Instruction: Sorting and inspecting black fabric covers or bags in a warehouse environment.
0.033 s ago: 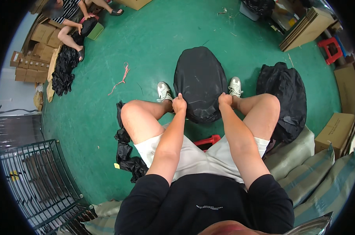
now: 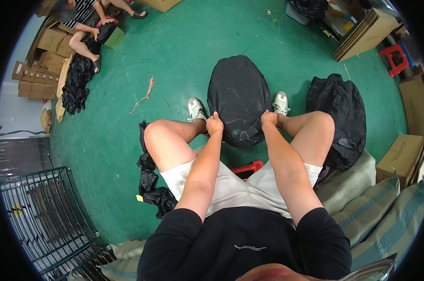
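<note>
Between my shoes stands a black oval bundle with a smooth fabric cover drawn taut over its top and creases at the near end. My left hand is closed on the cover's left edge, thumb up. On the opposite side my right hand grips the right edge in the same way. Whatever lies under the cover is hidden. A second black bundle, looser and more wrinkled, rests on the floor beyond my right knee. Crumpled black material lies beside my left leg.
A red stool shows partly beneath me. Woven sacks lie behind on the right, near a cardboard box. A metal rack stands at left. Pink string lies on the green floor. Another person sits at far left.
</note>
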A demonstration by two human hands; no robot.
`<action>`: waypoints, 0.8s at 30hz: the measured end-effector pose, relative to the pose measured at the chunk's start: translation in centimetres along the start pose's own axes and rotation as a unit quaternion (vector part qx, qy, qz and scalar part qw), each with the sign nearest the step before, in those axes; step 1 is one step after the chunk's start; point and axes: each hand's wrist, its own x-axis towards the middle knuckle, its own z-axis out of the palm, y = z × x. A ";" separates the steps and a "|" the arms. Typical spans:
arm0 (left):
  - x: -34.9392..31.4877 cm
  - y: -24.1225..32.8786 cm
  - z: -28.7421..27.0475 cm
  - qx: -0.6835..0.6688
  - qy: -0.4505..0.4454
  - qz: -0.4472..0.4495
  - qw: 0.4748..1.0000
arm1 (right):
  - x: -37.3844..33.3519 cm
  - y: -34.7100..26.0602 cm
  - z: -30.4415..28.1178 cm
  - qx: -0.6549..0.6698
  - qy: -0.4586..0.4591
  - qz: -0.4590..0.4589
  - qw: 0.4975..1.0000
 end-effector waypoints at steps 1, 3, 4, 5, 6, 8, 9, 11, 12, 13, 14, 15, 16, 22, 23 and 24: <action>-0.4 -0.2 0.1 -0.019 -0.004 0.009 1.000 | 0.1 0.1 -0.2 -0.001 0.003 -0.001 1.000; -0.1 -0.8 0.0 -0.049 -0.016 -0.006 0.999 | -0.4 -0.1 -0.4 -0.001 0.003 -0.003 1.000; 0.3 -1.4 -0.2 -0.078 -0.026 -0.024 0.996 | -1.0 -0.4 -0.4 -0.010 -0.004 -0.017 1.000; 0.5 -2.0 -0.4 -0.078 -0.021 -0.025 0.996 | -1.6 -0.7 -0.4 -0.018 -0.011 -0.032 0.999; -0.6 -1.5 -0.2 -0.035 -0.023 0.012 0.999 | -1.2 0.1 -0.8 -0.023 -0.009 -0.024 0.999; -1.4 -1.6 -0.5 0.008 -0.017 0.048 0.999 | -1.4 0.3 -1.2 -0.036 0.012 -0.030 0.999; -1.3 -1.7 -0.7 0.018 -0.037 0.024 0.999 | -1.5 0.2 -1.4 -0.044 0.017 -0.037 0.998; -1.4 -2.1 -1.0 0.035 -0.049 0.008 0.998 | -1.8 0.2 -1.6 -0.045 0.012 -0.050 0.998; -1.9 -1.7 -1.0 0.034 -0.050 0.006 0.998 | -1.8 0.3 -2.0 -0.048 0.012 -0.059 0.997; -2.4 -1.3 -1.2 0.047 -0.043 0.012 0.998 | -2.2 0.3 -2.3 -0.057 0.015 -0.054 0.997; -2.8 -0.8 -1.4 0.059 -0.036 0.019 0.997 | -2.4 0.1 -2.6 -0.060 0.015 -0.054 0.997; -2.8 -1.0 -1.6 0.058 -0.034 0.017 0.998 | -2.9 -0.2 -2.7 -0.065 0.001 -0.039 0.997; -2.7 -1.2 -1.8 0.036 -0.033 -0.004 0.999 | -3.2 -0.5 -2.9 -0.070 -0.013 -0.025 0.997; -4.2 -0.5 -1.9 -0.020 -0.015 -0.028 0.999 | 1.0 -4.2 -4.7 -0.103 0.040 -0.013 0.994; -4.1 -1.2 -2.7 0.027 0.006 -0.030 0.999 | 0.0 -6.3 -5.4 -0.109 0.038 -0.061 0.991; -4.9 0.1 -2.3 0.069 0.007 -0.016 0.997 | 3.6 -6.7 -7.1 -0.149 0.025 -0.168 0.974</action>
